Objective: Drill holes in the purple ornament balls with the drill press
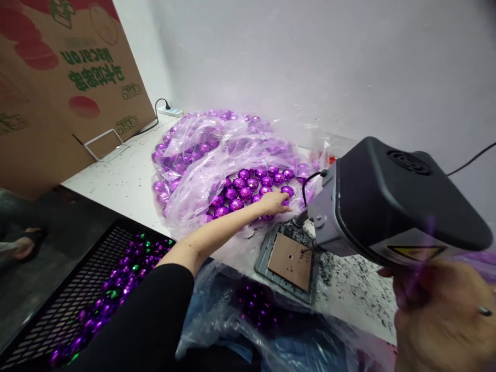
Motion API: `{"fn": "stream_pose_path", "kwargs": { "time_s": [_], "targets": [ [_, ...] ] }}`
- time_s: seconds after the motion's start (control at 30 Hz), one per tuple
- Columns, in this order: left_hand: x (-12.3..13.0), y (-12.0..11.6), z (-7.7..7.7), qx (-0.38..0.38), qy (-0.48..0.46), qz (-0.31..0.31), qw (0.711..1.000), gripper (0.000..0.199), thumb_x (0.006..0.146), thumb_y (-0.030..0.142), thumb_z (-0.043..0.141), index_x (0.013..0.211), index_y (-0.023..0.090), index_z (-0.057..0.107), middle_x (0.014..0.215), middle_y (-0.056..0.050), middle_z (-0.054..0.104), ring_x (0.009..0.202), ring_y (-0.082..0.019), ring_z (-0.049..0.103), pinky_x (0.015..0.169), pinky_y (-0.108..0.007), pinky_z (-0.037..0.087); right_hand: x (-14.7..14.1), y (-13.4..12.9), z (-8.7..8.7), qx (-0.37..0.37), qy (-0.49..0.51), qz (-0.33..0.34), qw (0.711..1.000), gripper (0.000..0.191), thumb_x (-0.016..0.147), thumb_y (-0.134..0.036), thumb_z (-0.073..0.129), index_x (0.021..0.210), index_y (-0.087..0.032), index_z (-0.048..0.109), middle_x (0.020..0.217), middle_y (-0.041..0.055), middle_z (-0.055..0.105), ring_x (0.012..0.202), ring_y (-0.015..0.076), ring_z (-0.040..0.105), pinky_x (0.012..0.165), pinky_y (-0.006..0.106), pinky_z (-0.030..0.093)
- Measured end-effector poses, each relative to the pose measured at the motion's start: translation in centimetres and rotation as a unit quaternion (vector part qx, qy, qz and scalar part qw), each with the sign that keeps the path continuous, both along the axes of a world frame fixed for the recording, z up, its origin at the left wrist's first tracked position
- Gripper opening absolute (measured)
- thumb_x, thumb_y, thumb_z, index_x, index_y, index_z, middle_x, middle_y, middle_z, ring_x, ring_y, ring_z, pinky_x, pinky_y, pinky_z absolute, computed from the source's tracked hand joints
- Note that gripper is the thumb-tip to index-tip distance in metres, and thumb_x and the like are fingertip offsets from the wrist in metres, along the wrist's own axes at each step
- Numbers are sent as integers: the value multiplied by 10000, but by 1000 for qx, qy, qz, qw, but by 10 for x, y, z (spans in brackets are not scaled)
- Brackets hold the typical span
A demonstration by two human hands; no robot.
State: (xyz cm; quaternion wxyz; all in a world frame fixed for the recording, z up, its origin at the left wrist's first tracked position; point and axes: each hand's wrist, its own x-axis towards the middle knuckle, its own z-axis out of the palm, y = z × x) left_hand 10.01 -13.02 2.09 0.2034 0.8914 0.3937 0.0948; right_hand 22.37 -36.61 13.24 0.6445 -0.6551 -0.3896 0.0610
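My left hand reaches across into an opened clear plastic bag of shiny purple balls. Its thumb and fingertips close around one purple ball at the right edge of the group. Close to the camera, my right hand is blurred and curled below a black-topped machine with a yellow warning label. Whatever it grips is hidden. Between the hands, a brown square plate with a small dark-rimmed hole lies on a grey slotted base, under the machine's nozzle.
Dark flakes litter the white table. A black mesh crate of purple and green shiny pieces stands at lower left. Clear plastic with dark purple balls lies before me. A big carton and a power strip are at left.
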Motion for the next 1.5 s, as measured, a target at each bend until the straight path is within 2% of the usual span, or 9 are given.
{"fn": "stream_pose_path", "kwargs": {
  "time_s": [0.13,0.27,0.37,0.5,0.7,1.03,1.2,1.3,1.5],
  "targets": [
    [-39,3,27,-121,-155,45,979,476,945,530,518,1226,156,607,1169,-108,679,1013,-207,657,841,-309,530,-5,5,2,61,58,-23,996,221,749,-379,617,637,-194,574,534,-13,482,403,94,369,347,255,198],
    [-72,-20,43,-384,-387,121,830,553,930,656,452,1118,178,658,1056,-117,712,888,-206,676,785,-370,557,-3,7,-2,95,44,-15,994,303,780,-428,626,637,-167,568,495,-31,464,357,73,322,317,242,170],
    [-83,-55,35,-530,-425,135,722,519,942,640,433,1056,188,662,974,-109,716,822,-199,692,725,-361,562,-2,6,-3,85,44,-1,995,367,801,-502,623,682,-158,575,493,-41,438,373,67,354,328,232,212],
    [-84,-105,10,-580,-435,115,678,407,779,511,738,1024,196,664,954,-72,708,752,-153,662,629,-268,522,-1,5,-3,80,29,16,996,420,802,-548,618,675,-152,552,520,-29,491,355,50,334,319,234,161],
    [-72,-139,-15,-501,-423,137,742,525,638,413,852,1059,167,658,1032,-60,688,826,-132,620,600,-203,457,0,4,-3,76,42,10,996,400,809,-529,619,686,-154,556,507,-54,394,367,58,356,323,247,177],
    [-63,-145,-25,-388,-399,77,827,613,690,370,817,1224,218,559,1189,-58,621,1056,-202,616,959,-346,482,-2,5,-1,86,8,26,996,369,853,-463,574,669,-144,545,500,-39,476,360,43,330,333,220,172],
    [-66,-146,-26,-349,-366,58,861,498,854,455,654,1286,239,534,1288,-53,585,1200,-235,549,1067,-379,415,-1,3,-2,90,16,35,995,332,852,-425,582,676,-145,556,523,-39,483,369,45,334,344,231,178],
    [-66,-147,-27,-322,-334,66,883,494,900,462,591,1327,235,491,1304,-59,573,1210,-240,546,1074,-395,414,-1,3,-2,89,25,38,995,318,848,-408,592,671,-146,559,506,-42,467,366,49,339,344,232,188],
    [-51,-148,-30,-195,-270,75,940,558,780,367,763,1250,216,503,1198,-66,634,1116,-254,611,995,-414,473,0,4,-3,98,12,36,994,346,851,-438,592,670,-145,555,503,-40,475,374,42,342,364,226,238]
  ]
}}
